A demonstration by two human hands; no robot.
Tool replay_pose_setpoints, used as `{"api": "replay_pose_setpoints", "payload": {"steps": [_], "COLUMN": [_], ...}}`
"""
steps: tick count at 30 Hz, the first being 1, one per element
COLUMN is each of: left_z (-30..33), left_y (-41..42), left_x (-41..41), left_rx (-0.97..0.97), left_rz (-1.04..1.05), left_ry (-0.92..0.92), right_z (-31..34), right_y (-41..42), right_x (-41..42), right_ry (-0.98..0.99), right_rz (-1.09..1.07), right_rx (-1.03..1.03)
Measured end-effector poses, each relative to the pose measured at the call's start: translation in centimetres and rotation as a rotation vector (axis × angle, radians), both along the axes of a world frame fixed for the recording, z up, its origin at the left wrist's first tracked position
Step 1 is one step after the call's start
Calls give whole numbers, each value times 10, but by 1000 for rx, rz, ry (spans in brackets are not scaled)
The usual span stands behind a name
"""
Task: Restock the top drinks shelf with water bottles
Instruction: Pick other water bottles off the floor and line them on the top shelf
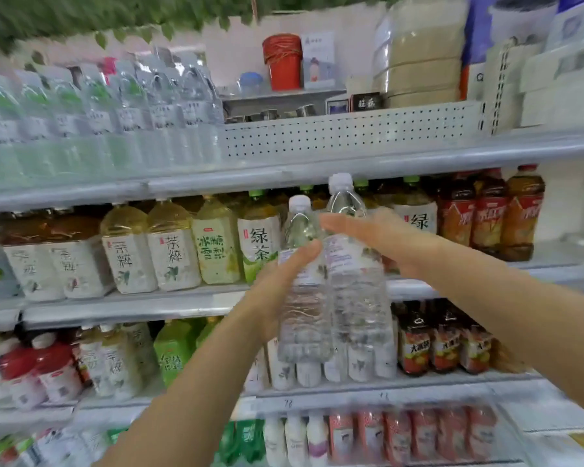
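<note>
Two clear water bottles (331, 281) with white caps stand upright side by side between the hands, pressed together in front of the tea shelves. The left hand (277, 291) holds the left side of the pair, its thumb lying across the label. The right hand (381, 241) lies on the right side with its fingers stretched nearly straight over the shoulder of the taller bottle; it presses more than it grips.

The top drinks shelf (317, 170) is above both hands. To the upper left of them it already carries a row of shelved water bottles (115, 109), and the free space begins just right of this row.

I judge the full bottles to be rather heavy, with thin, smooth walls that bend under pressure. A squeezed pair can slip apart, so the best hold is at the labelled waist, where the plastic is stiffer.
</note>
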State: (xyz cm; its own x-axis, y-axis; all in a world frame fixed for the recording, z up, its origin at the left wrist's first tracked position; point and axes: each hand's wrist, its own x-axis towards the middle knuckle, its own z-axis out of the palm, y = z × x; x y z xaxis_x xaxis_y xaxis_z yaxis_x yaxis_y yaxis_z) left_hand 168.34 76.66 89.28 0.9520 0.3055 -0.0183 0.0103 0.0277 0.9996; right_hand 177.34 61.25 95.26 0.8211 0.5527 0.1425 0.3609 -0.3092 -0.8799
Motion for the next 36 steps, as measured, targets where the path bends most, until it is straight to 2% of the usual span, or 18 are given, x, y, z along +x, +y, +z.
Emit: {"api": "replay_pose_setpoints", "payload": {"steps": [7,16,20,32,36], "left_z": [89,162,175,183,187], "left_y": [76,172,197,219,218], "left_x": [17,33,44,79,85], "left_rx": [77,100,119,34,49], "left_rz": [55,157,196,178,193], "left_ry": [-206,-304,-320,-367,-373], "right_z": [94,187,198,183,178], "right_y": [76,161,198,243,246], "right_x": [16,47,72,125,133], "right_ry": [-187,-315,-354,-350,-365], "right_rz": [-13,-144,-220,-387,-338], "right_rx": [97,315,432,369,336]}}
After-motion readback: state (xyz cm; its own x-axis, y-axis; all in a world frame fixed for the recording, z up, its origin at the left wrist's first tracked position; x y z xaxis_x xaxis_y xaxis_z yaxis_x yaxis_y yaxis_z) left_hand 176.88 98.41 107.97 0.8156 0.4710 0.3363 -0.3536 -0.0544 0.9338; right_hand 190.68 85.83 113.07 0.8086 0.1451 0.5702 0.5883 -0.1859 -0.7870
